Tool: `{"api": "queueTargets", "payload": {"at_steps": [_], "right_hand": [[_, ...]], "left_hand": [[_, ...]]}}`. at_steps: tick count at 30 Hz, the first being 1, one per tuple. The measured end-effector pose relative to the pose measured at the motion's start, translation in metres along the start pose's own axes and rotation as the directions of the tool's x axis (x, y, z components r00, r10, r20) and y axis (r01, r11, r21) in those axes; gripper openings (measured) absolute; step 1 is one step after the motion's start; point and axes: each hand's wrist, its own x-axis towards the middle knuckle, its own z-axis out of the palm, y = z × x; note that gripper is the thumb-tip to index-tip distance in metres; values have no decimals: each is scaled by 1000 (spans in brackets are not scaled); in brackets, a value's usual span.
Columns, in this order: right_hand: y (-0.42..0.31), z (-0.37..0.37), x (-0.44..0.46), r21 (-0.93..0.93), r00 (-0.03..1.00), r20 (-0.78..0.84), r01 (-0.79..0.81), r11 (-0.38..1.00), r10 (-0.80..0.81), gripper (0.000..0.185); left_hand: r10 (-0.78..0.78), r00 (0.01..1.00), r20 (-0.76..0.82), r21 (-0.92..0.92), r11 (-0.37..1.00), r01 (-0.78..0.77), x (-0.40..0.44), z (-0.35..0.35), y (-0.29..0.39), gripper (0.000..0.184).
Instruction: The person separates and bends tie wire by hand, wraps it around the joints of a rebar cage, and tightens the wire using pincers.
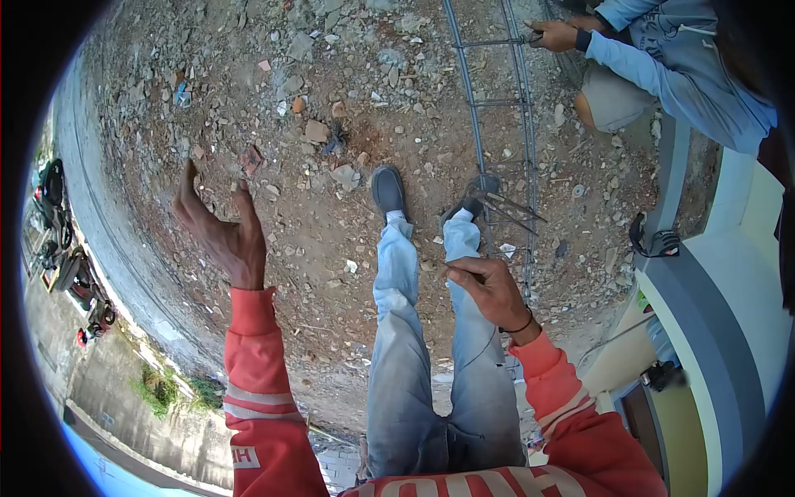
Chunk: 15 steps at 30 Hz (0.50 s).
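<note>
My left hand (222,230) is raised over the rubble at the left, its fingers apart and holding nothing. My right hand (490,290) is in front of my right thigh, with thumb and fingers pressed together; anything between them is too small to make out. A long frame of metal bars (502,103) runs from the top of the view down past my right foot. Loose thin rods (512,209) lie across the frame beside my right shoe (472,195). The frame's lower end is partly hidden behind my right hand and arm.
A co-worker (662,58) in a light blue top crouches at the top right, hands at the frame. Stony ground (315,240) with brick pieces (316,131) surrounds my feet. A dark bag-like item (656,240) lies by the wall ledge at right. Motorbikes (74,273) stand far left.
</note>
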Motion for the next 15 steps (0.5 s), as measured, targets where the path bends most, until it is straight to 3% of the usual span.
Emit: {"api": "queueTargets", "payload": {"at_steps": [1, 2, 4, 5, 7, 8, 10, 12, 15], "right_hand": [[-8, 11, 6, -7, 1000, -8, 1, 1000, -1, 23], [-15, 20, 13, 0, 999, 50, 12, 1000, -12, 23], [-28, 22, 20, 9, 994, 107, 28, 1000, -28, 23], [-35, 18, 25, -50, 991, 103, 88, 995, -82, 22], [-49, 2, 28, -123, 985, 40, 170, 978, -166, 19], [-50, -17, 27, -165, 991, -2, 128, 978, -130, 19], [-37, -57, 16, -221, 969, -222, 62, 973, -112, 18], [-20, -100, -6, -264, 970, -239, -100, 959, 35, 20], [25, -151, -48, -324, 980, -98, -197, 925, 174, 24]], "left_hand": [[207, 955, 212, -179, 969, -170, -16, 0, 27, 59], [330, 822, 464, -192, 943, -270, -28, -8, 55, 59], [479, 553, 682, -464, 868, -179, -45, -2, 70, 43], [481, 555, 678, -463, 867, -185, -49, 1, 64, 43], [361, 394, 845, -411, 911, 46, -52, 4, 45, 21], [363, 396, 843, -410, 911, 37, -46, 1, 33, 21], [274, 555, 786, -399, 909, 117, -32, -7, 7, 15], [249, 566, 786, -393, 908, 145, -23, -18, -12, 15], [198, 618, 760, -370, 915, 162, -17, -23, -25, 17]]}}
